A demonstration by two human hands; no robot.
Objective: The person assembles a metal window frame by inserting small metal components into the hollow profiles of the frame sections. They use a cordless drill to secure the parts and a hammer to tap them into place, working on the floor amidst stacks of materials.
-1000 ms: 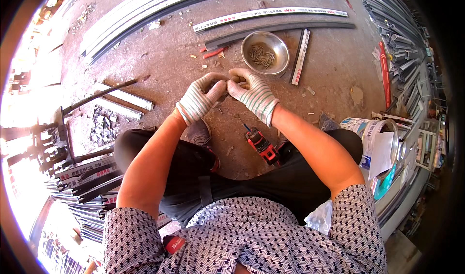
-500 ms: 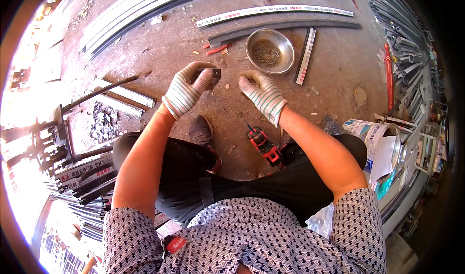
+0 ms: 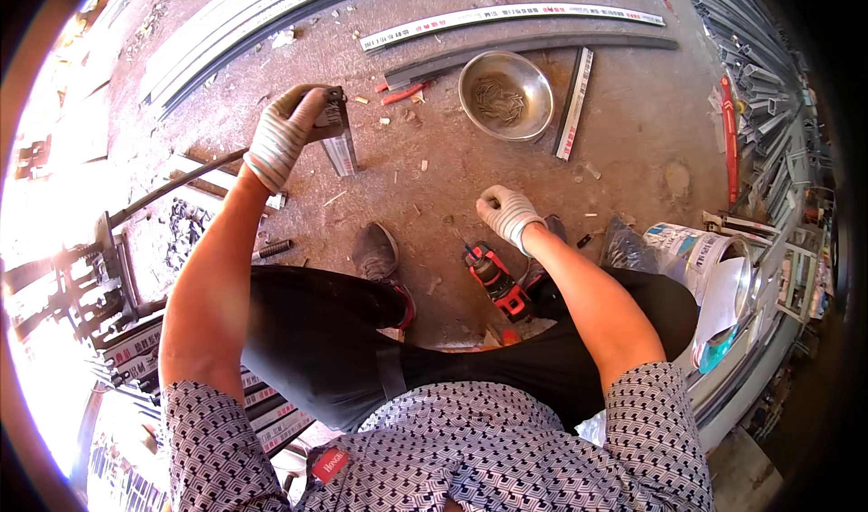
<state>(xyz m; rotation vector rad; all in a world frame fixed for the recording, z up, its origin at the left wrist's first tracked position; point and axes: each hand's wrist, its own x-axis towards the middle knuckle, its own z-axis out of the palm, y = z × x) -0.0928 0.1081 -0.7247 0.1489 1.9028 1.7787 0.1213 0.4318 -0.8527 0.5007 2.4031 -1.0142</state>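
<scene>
My left hand [image 3: 282, 141], in a striped knit glove, grips a short metal profile [image 3: 342, 155] near its dark upper end. The profile's pale body slants down below the fingers toward the floor. My right hand [image 3: 509, 215], gloved too, is closed in front of my right shoe, its fingers curled together; what they hold, if anything, is hidden. Just below it a red and black cordless drill [image 3: 497, 281] lies on the floor between my feet. A steel bowl [image 3: 540, 118] with many screws in it sits farther off, beyond my right hand.
Long profiles [image 3: 515, 14] lie across the floor at the far side, with a short one [image 3: 573, 105] beside the bowl. A red-handled tool [image 3: 729, 141] and stacked profiles line the right. A bucket [image 3: 696, 250] stands by my right knee. A black bar [image 3: 185, 182] lies left.
My left hand has moved left and away from me, bringing the profile into fuller view. My right hand has come back toward the drill, and the two hands are farther apart.
</scene>
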